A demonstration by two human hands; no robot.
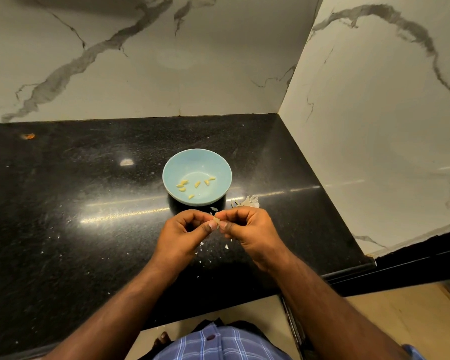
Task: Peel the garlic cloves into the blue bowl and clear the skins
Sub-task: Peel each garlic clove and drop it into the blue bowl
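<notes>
A light blue bowl (172,167) stands on the black counter (76,203) and holds several peeled yellowish garlic cloves (197,184). Just in front of the bowl, my left hand (185,235) and my right hand (247,229) meet fingertip to fingertip and pinch one small garlic clove (216,220) between them. A pile of papery white skins (250,201) lies to the right of the bowl. Small skin flakes (227,246) are scattered on the counter below my hands.
Marble walls rise behind the counter and along its right side, forming a corner. The counter's front edge runs just below my forearms, with tan floor beneath. An orange speck (28,136) sits at the far left of the counter.
</notes>
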